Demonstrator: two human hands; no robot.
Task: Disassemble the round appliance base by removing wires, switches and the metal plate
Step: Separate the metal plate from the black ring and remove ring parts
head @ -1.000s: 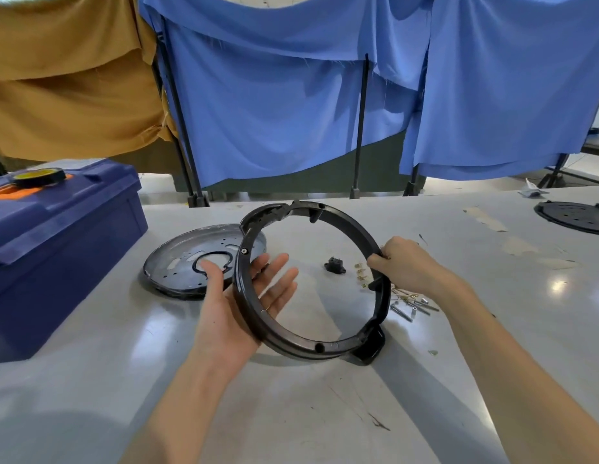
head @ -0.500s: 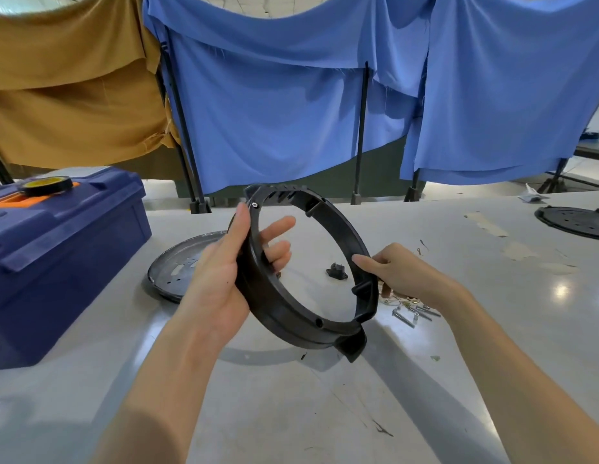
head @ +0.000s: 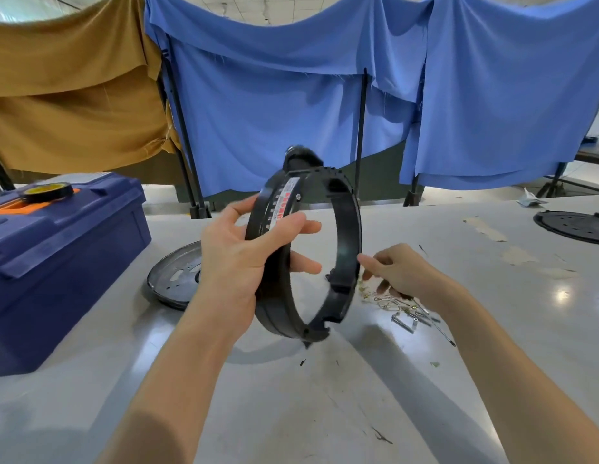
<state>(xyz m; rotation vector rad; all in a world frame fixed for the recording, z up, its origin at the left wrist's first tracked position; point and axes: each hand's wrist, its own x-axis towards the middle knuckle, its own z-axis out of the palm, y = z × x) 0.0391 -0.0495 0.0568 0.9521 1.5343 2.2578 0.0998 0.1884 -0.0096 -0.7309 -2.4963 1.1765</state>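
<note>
Our left hand (head: 237,262) grips the black base ring (head: 349,229) by its left rim, with the thumb across the labelled outer wall and fingers curled through the inside. The ring is up off the table (head: 291,396), standing on edge and tilted. Our right hand (head: 398,269) holds nothing. Its fingers are loosely spread and the index tip is at the ring's right wall; we can't tell if it's touching, because of blur. The metal plate (head: 172,279) lies flat on the table behind our left hand, apart from the ring. Loose screws (head: 408,316) sit under our right hand. The blue toolbox (head: 57,262) is at left with a tape roll (head: 47,191) on its lid. A black disc (head: 572,226) is at far right.
</note>
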